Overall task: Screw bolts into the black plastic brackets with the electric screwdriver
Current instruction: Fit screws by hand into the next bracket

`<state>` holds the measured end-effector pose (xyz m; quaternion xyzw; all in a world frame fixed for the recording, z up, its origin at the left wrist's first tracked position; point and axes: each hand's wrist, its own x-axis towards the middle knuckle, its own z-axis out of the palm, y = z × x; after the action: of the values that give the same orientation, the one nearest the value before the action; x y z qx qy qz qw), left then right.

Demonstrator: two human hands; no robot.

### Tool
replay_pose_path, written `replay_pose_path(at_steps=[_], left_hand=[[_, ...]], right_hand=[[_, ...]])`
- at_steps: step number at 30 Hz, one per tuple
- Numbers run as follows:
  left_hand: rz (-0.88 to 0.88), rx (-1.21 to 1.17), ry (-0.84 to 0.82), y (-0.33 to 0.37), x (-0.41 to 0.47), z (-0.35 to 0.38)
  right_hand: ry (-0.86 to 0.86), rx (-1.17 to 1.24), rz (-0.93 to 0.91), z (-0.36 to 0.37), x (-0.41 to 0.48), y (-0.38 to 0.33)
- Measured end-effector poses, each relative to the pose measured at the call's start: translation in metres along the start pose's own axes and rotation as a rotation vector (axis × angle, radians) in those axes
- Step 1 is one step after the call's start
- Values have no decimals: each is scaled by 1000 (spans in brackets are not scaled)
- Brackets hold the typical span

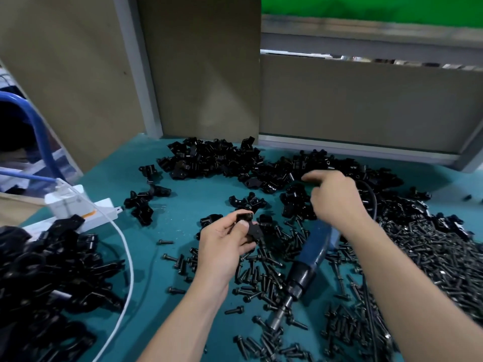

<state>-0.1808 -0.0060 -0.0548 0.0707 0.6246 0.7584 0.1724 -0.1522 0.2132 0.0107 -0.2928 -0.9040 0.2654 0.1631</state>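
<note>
1. A black bracket (247, 226) is pinched in the fingers of the left hand (224, 246); it is judged light, stiff and best held by its edges.
2. The right hand (337, 197) is blurred over the bracket pile (217, 160), so its grip cannot be told.
3. The electric screwdriver (305, 267) lies between both hands.

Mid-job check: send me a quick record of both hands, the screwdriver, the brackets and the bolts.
left hand: pinches one bracket
right hand: over the bracket pile; blurred, hold unclear
screwdriver: lying on the mat among bolts, in neither hand, tip toward the person
bolts: loose, spread across centre and right
</note>
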Motion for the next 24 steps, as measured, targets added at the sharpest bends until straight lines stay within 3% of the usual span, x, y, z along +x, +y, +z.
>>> replay_pose_path(at_steps=[4, 8, 17, 24], left_hand=[[-9, 6, 1, 3, 5, -3], [-29, -15, -2, 5, 12, -7], [-50, 32, -24, 4, 16, -7], [-18, 117, -38, 3, 16, -8]], right_hand=[[-297, -390, 27, 8, 65, 0], [-464, -488, 57, 30, 86, 0], [-400, -572, -102, 49, 61, -23], [-106, -382, -120, 29, 21, -17]])
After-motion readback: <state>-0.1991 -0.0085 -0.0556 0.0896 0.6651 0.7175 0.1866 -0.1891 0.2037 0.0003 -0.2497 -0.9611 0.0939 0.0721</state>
